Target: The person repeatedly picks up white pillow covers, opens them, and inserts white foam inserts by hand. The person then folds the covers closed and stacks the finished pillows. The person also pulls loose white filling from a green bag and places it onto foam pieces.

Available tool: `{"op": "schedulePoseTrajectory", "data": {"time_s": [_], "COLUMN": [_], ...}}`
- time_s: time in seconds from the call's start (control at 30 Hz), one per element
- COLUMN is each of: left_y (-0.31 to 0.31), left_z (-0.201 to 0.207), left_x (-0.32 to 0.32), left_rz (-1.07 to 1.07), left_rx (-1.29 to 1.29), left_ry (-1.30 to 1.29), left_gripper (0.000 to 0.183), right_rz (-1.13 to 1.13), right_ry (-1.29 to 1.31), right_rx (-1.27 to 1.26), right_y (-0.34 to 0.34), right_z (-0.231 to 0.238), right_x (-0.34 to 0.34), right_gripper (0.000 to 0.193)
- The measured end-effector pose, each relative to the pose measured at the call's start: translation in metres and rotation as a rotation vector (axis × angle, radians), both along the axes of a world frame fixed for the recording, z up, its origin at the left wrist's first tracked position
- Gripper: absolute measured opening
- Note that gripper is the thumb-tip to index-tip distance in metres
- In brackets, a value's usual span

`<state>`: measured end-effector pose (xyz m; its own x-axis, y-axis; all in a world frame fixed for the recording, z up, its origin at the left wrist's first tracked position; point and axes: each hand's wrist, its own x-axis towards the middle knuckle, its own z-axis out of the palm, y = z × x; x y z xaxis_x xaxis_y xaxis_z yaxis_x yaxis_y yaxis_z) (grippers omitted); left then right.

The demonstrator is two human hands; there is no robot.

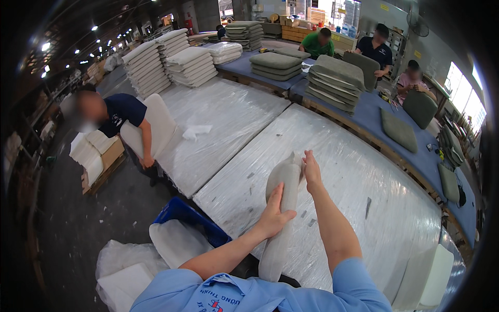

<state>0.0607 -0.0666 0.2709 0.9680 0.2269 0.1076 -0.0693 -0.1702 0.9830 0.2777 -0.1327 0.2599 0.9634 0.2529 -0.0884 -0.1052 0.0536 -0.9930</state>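
At the plastic-wrapped table, light grey cushion sat edge-up, near end close to the blue shirt. Left hand lay on it, thumb spread from fingers. Right hand had fingers straight beside its far end; couldn't tell if touching.

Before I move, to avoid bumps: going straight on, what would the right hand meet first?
From the right hand, the way looks free over the plastic-wrapped tabletop, perhaps until the blue table; depth unclear.

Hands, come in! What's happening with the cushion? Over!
Left hand holding grey cushion. Right hand beside its far end, contact unclear. Cushion on edge. White scrap lies well apart from it.
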Motion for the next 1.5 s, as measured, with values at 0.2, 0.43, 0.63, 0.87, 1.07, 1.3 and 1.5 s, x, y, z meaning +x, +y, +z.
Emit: {"op": "schedulePoseTrajectory", "data": {"time_s": [0.2, 0.43, 0.63, 0.87, 1.07, 1.3, 1.5], "left_y": [0.004, 0.067, 0.099, 0.088, 0.086, 0.047, 0.043], "left_z": [-0.004, -0.009, 0.008, 0.019, 0.011, 0.007, 0.002], "left_x": [0.027, 0.107, 0.157, 0.155, 0.149, 0.142, 0.133], "left_rz": [-0.061, 0.06, -0.213, -0.426, -0.357, -0.044, 0.08], "left_rx": [-0.001, -0.363, -0.429, -0.39, -0.434, -0.324, -0.239], "left_ry": [0.069, 0.083, 0.22, 0.204, 0.227, 0.287, 0.135], "left_gripper": [0.104, 0.105, 0.08, 0.043, 0.03, 0.044, 0.051], "right_rz": [0.097, 0.057, -0.018, -0.182, -0.103, -0.182, -0.175], "right_ry": [-0.057, -0.133, -0.191, -0.258, -0.272, -0.401, -0.547], "right_rx": [-0.17, 0.044, 0.145, 0.17, -0.01, -0.34, -0.484], "right_y": [-0.015, 0.005, 0.007, -0.007, -0.001, 0.002, 0.018], "right_z": [-0.004, 0.008, 0.013, 0.004, 0.02, 0.029, 0.034], "right_x": [0.03, 0.016, 0.011, 0.01, 0.004, 0.019, 0.018], "right_gripper": [0.057, 0.046, 0.044, 0.047, 0.059, 0.057, 0.047]}}
